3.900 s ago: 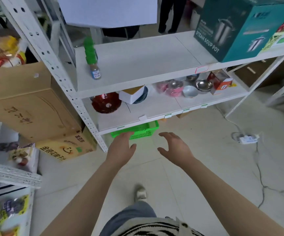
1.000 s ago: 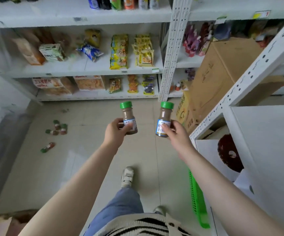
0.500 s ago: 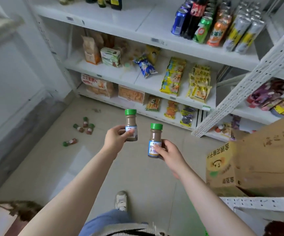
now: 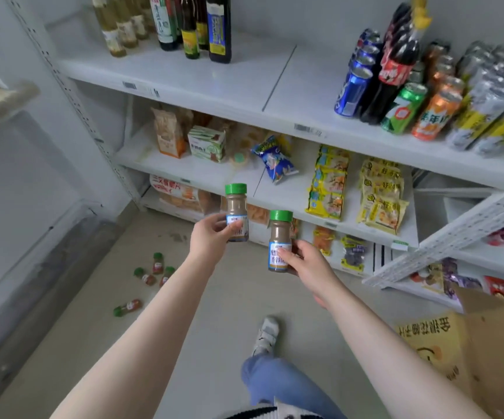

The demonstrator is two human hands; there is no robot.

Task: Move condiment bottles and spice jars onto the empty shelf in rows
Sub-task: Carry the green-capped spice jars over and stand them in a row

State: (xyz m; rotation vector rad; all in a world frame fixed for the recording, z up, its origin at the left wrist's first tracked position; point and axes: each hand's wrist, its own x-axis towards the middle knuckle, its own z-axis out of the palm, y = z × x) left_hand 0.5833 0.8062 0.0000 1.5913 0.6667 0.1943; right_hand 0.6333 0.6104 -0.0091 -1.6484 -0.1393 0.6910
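Observation:
My left hand (image 4: 208,240) grips a spice jar (image 4: 236,211) with a green cap and brown powder, held upright. My right hand (image 4: 308,263) grips a second, matching spice jar (image 4: 279,240), slightly lower and to the right. Both jars hang in the air in front of a white shelf unit. Its upper shelf (image 4: 244,83) has a bare stretch in the middle, between tall condiment bottles (image 4: 193,25) at the left and drink cans (image 4: 420,95) at the right. Several small green-capped spice jars (image 4: 153,272) lie on the floor at the left.
Snack packets (image 4: 329,179) and boxes fill the lower shelves. A slanted white rack post (image 4: 456,231) and a cardboard box (image 4: 471,343) stand at the right. A grey wall ledge (image 4: 48,261) runs along the left. My shoe (image 4: 267,334) is on the floor.
The view has swung from the rack at the right toward the stocked shelf unit and tilted up. Both hands, empty at first, hold jars and have risen slightly toward the shelves.

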